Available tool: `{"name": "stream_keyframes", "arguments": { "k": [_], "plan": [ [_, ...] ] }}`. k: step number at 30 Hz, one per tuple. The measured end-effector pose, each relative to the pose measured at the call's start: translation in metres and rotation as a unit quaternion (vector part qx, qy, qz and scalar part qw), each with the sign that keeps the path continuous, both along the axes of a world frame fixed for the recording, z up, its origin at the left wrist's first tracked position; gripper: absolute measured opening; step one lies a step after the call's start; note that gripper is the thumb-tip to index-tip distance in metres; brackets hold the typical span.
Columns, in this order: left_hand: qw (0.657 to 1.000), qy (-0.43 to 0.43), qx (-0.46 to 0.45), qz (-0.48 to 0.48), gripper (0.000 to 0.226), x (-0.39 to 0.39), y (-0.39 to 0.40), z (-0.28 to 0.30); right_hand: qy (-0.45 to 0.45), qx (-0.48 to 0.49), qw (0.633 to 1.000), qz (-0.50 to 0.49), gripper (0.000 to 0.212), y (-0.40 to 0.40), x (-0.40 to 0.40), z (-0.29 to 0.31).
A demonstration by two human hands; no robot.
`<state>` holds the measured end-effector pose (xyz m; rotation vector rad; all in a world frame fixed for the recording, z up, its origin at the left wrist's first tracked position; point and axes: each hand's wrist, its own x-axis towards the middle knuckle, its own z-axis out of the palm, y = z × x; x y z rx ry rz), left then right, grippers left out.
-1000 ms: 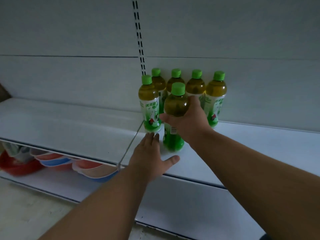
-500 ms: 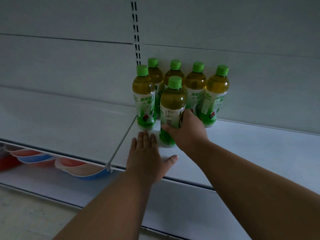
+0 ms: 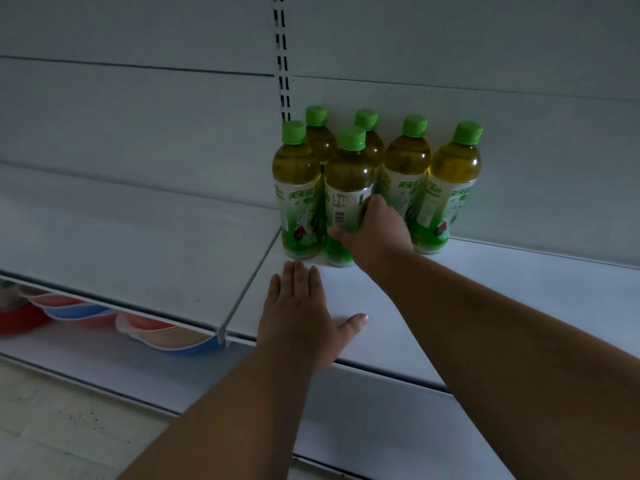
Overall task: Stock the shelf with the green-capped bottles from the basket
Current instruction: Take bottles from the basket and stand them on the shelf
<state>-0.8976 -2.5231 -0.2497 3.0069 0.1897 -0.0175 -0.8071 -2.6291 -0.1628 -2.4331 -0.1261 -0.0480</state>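
Observation:
Several green-capped bottles of yellow-green drink stand on the white shelf point(image 3: 519, 292) against the back panel. My right hand point(image 3: 375, 232) grips the lower label of the front bottle point(image 3: 348, 174), which stands upright on the shelf beside another front bottle point(image 3: 296, 188). Behind them the back row of bottles point(image 3: 453, 181) runs to the right. My left hand point(image 3: 301, 317) rests flat on the shelf with straight fingers, just in front of the bottles. The basket is not in view.
A thin white divider point(image 3: 249, 289) runs front to back on the shelf, left of my left hand. Below the shelf's left part lie stacked red, blue and orange plastic bowls point(image 3: 162, 332). A slotted upright point(image 3: 282, 57) rises behind the bottles.
My right hand has slid from the bottle's shoulder down to its lower label and pushed the bottle back toward the row. My left hand has stayed flat on the shelf.

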Motion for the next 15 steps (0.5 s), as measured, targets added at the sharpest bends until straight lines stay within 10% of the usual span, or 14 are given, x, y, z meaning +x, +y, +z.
{"name": "stream_keyframes", "arguments": {
  "k": [15],
  "plan": [
    [0.992,-0.097,0.048,0.070,0.082,-0.163,0.079,0.084,-0.120,-0.217,0.922,0.297,0.080,0.040,-0.151,0.025]
  ]
}}
